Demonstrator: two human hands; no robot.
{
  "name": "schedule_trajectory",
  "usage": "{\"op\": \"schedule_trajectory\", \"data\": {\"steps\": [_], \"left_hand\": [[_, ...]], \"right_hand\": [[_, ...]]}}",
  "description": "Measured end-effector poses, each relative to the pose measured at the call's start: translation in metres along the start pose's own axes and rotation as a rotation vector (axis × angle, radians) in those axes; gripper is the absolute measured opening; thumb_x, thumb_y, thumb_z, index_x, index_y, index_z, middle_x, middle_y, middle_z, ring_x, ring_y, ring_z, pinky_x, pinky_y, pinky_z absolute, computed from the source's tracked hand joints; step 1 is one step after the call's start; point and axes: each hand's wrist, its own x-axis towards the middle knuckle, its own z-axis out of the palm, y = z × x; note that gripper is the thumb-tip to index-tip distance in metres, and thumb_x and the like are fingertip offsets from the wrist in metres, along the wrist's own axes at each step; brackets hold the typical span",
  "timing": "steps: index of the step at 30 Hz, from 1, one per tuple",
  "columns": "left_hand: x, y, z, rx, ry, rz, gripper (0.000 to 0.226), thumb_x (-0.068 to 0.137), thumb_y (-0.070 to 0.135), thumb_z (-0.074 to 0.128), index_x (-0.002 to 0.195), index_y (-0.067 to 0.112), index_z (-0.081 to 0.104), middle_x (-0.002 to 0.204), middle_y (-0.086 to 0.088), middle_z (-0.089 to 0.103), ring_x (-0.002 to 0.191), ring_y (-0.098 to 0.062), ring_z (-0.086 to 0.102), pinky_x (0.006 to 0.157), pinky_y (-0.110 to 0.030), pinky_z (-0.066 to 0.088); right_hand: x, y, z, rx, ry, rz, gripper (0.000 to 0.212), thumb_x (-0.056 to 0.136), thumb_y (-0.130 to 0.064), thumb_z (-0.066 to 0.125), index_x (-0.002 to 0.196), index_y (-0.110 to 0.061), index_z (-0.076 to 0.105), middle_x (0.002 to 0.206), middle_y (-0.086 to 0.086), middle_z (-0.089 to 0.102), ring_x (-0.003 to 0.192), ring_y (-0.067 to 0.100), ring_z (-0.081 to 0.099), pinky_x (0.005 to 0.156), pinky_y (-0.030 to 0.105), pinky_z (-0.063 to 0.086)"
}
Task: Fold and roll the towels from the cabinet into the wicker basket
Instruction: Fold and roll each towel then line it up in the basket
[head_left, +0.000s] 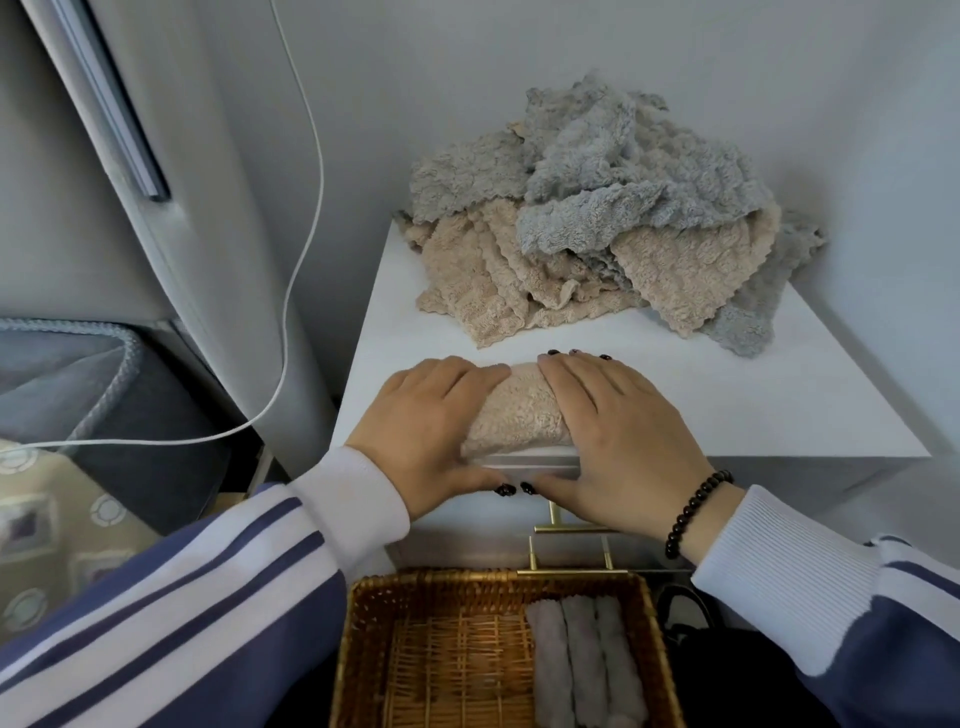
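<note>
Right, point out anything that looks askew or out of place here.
Nothing damaged or spilled. The unfolded towels lie in a rumpled heap at the back of the cabinet top. The beige towel roll sits at the very front edge. The wicker basket holds three neat rolls.

Roll (517, 415) was beige; pile (597, 208) beige and grey-blue; cabinet (727, 374) white; basket (441, 649) tan wicker; sleeves (208, 597) blue, white-striped; bracelet (696, 512) black.

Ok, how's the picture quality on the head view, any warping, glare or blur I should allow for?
Head view: wide-angle warp bends the cabinet edges and the cable; light is soft and even, no glare; the hands and towel roll are sharp; the basket at the bottom edge looks slightly soft.
</note>
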Motion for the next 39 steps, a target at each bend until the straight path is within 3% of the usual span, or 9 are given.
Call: {"op": "schedule_trajectory", "data": {"steps": [4, 9, 13, 17, 19, 24, 28, 34, 39], "left_hand": [[-0.004, 0.007, -0.004, -0.089, 0.095, 0.061, 0.06, 0.071, 0.051, 0.065, 0.119, 0.017, 0.058, 0.101, -0.004, 0.066, 0.089, -0.027, 0.064, 0.078, -0.041, 0.053], [-0.019, 0.026, -0.01, -0.123, 0.215, 0.041, 0.037, 0.074, 0.028, 0.067, 0.109, 0.017, 0.069, 0.095, 0.0, 0.071, 0.086, -0.024, 0.067, 0.067, -0.039, 0.057], [-0.032, 0.043, -0.014, -0.144, 0.252, 0.041, 0.036, 0.076, 0.037, 0.058, 0.103, 0.018, 0.07, 0.091, 0.001, 0.071, 0.082, -0.022, 0.068, 0.061, -0.04, 0.057], [-0.05, 0.055, -0.011, -0.139, 0.243, -0.017, 0.037, 0.075, 0.046, 0.055, 0.098, 0.02, 0.069, 0.083, 0.005, 0.069, 0.07, -0.019, 0.068, 0.054, -0.034, 0.055], [-0.057, 0.065, -0.008, -0.114, 0.143, -0.122, 0.037, 0.076, 0.051, 0.058, 0.1, 0.023, 0.066, 0.083, 0.008, 0.069, 0.073, -0.019, 0.067, 0.056, -0.027, 0.049], [-0.071, 0.083, 0.031, -0.235, -0.45, -0.562, 0.039, 0.085, 0.052, 0.058, 0.115, 0.029, 0.048, 0.099, 0.009, 0.067, 0.092, -0.016, 0.063, 0.074, -0.028, 0.049], [-0.094, 0.101, 0.081, -0.435, -0.697, -0.726, 0.026, 0.086, 0.028, 0.058, 0.11, 0.018, 0.057, 0.098, -0.004, 0.067, 0.093, -0.021, 0.066, 0.084, -0.032, 0.053], [-0.122, 0.133, 0.126, -0.783, -0.84, -0.875, 0.052, 0.091, 0.027, 0.059, 0.139, 0.017, 0.041, 0.121, -0.002, 0.057, 0.096, -0.022, 0.067, 0.068, -0.024, 0.055], [-0.138, 0.151, 0.161, -0.995, -0.849, -1.033, 0.046, 0.097, 0.025, 0.05, 0.14, 0.019, 0.036, 0.114, -0.004, 0.056, 0.081, -0.022, 0.065, 0.049, -0.018, 0.048]], "right_hand": [[-0.017, -0.01, -0.004, 0.043, 0.134, 0.006, 0.079, 0.06, -0.04, 0.084, 0.12, 0.002, 0.058, 0.114, 0.016, 0.065, 0.106, 0.033, 0.062, 0.095, 0.042, 0.047], [-0.035, -0.022, -0.015, 0.069, 0.266, 0.047, 0.055, 0.052, -0.006, 0.082, 0.104, 0.002, 0.066, 0.093, 0.014, 0.069, 0.084, 0.031, 0.067, 0.078, 0.037, 0.053], [-0.061, -0.035, -0.019, 0.076, 0.306, 0.1, 0.054, 0.049, -0.005, 0.082, 0.101, 0.001, 0.068, 0.089, 0.013, 0.07, 0.081, 0.028, 0.068, 0.075, 0.033, 0.054], [-0.091, -0.056, -0.02, 0.177, 0.299, 0.23, 0.045, 0.052, -0.004, 0.077, 0.096, -0.005, 0.068, 0.077, 0.007, 0.068, 0.064, 0.025, 0.063, 0.058, 0.027, 0.048], [-0.105, -0.07, -0.017, 0.298, 0.186, 0.36, 0.034, 0.065, -0.009, 0.071, 0.099, -0.01, 0.066, 0.078, 0.005, 0.067, 0.065, 0.025, 0.063, 0.055, 0.027, 0.046], [-0.137, -0.096, 0.022, 0.695, -0.402, 0.869, 0.02, 0.086, -0.029, 0.047, 0.1, -0.019, 0.058, 0.09, 0.001, 0.065, 0.081, 0.022, 0.062, 0.068, 0.028, 0.05], [-0.159, -0.107, 0.068, 0.878, -0.545, 1.103, 0.024, 0.088, -0.023, 0.048, 0.101, -0.012, 0.065, 0.101, 0.006, 0.068, 0.078, 0.018, 0.057, 0.064, 0.022, 0.044], [-0.186, -0.119, 0.096, 0.816, -0.732, 1.2, 0.028, 0.089, -0.026, 0.048, 0.11, -0.014, 0.063, 0.106, 0.004, 0.066, 0.08, 0.017, 0.055, 0.052, 0.02, 0.037], [-0.206, -0.126, 0.11, 0.741, -0.87, 1.201, 0.028, 0.092, -0.029, 0.048, 0.114, -0.016, 0.062, 0.115, 0.001, 0.063, 0.097, 0.017, 0.06, 0.068, 0.02, 0.04]]}}
